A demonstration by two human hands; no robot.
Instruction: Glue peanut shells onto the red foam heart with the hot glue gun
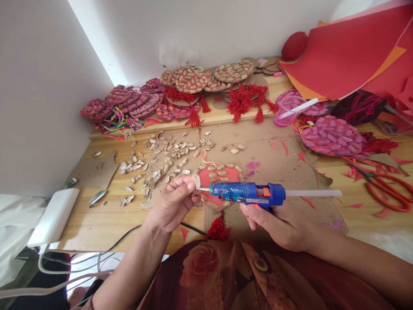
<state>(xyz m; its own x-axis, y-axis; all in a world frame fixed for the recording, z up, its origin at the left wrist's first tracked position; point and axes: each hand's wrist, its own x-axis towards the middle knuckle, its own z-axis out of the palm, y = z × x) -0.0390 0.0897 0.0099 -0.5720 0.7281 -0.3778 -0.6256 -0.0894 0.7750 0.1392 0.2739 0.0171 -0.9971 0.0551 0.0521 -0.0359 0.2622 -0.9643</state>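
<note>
My right hand (274, 221) grips a blue hot glue gun (232, 192) by its handle, with a white glue stick (316, 193) poking out of its back end. Between thumb and fingers, my left hand (177, 196) pinches a peanut shell half (196, 180). The gun's metal nozzle points left and meets or nearly meets that shell. Beneath the gun lies a red disc (235, 174) partly ringed with peanut shells, with an orange cord loop (208, 159) on top and a red yarn tassel (218, 228) below. The gun and my left hand hide part of the disc.
Loose peanut shells (176, 148) spread over cardboard on the left. Finished shell discs (190, 79) with tassels line the back ledge. Red-handled scissors (387, 189), a pink-purple disc (334, 137) and a pink cup (285, 113) are at right. A white power strip (54, 217) sits at left.
</note>
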